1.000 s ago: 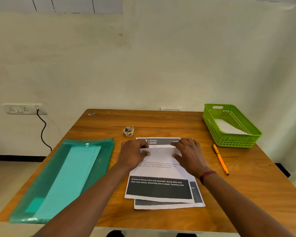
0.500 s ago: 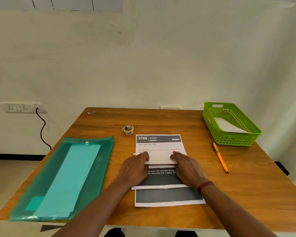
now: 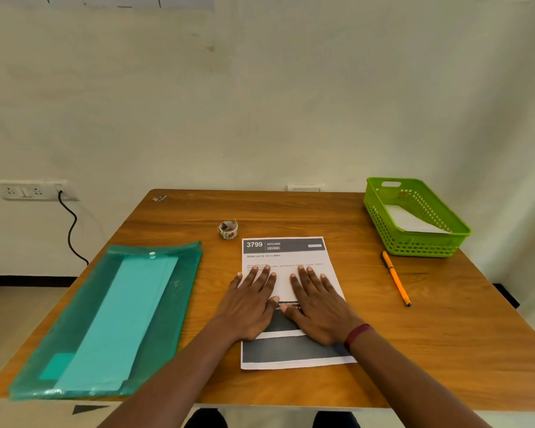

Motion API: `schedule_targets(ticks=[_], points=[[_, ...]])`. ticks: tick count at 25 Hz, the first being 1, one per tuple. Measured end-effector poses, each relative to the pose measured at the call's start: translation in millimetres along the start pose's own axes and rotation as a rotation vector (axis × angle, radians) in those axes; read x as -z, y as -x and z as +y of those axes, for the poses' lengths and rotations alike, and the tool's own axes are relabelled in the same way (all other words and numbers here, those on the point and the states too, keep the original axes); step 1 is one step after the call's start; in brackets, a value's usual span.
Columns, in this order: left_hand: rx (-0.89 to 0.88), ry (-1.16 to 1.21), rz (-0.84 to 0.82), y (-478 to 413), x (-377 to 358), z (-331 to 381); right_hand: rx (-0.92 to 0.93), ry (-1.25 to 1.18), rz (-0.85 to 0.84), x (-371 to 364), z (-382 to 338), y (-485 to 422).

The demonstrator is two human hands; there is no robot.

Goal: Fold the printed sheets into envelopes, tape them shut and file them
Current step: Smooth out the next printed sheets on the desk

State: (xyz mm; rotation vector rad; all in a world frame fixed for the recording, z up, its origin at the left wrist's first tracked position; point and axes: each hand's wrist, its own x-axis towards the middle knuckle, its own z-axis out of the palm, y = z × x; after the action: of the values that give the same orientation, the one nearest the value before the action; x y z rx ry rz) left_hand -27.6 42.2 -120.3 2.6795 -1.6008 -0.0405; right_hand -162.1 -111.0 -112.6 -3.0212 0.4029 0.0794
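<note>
A stack of printed sheets (image 3: 286, 251) lies at the table's middle, its dark header reading "3799 KITCHEN". On top of it lies a sheet with its upper part folded down, the white flap (image 3: 282, 287) showing blank. My left hand (image 3: 251, 305) and my right hand (image 3: 317, 307) lie flat on that folded sheet, fingers straight and spread, pressing it down. A small roll of patterned tape (image 3: 228, 229) stands just beyond the sheets' top left corner. A green translucent file folder (image 3: 112, 319) with light sheets inside lies at the left.
A green plastic basket (image 3: 414, 242) holding a white folded paper stands at the back right. An orange pen (image 3: 396, 278) lies between basket and sheets. A wall socket (image 3: 31, 190) with a black cable is at the left. The wooden table (image 3: 445, 350) ends close to me.
Both hands pulled the top sheet's far edge toward me, folding it over and uncovering the sheet below. They have since spread out flat on the fold.
</note>
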Motion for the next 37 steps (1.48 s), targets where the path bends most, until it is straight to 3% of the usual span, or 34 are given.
schedule_targets(ticks=[6,15,19,26,37], points=[[0.013,0.022,0.007,0,-2,3,0.072,-0.005,0.001,-7,-15,-4],[0.171,0.083,-0.029,4,-3,-29,-0.094,-0.022,0.025,-3,11,7],[0.164,0.095,-0.02,6,-2,-33,-0.159,-0.037,0.033,-3,15,11],[0.148,0.218,0.02,7,8,-33,-0.117,-0.023,0.098,19,30,3],[0.182,0.299,0.061,-1,11,-36,-0.134,-0.106,0.013,36,37,-18]])
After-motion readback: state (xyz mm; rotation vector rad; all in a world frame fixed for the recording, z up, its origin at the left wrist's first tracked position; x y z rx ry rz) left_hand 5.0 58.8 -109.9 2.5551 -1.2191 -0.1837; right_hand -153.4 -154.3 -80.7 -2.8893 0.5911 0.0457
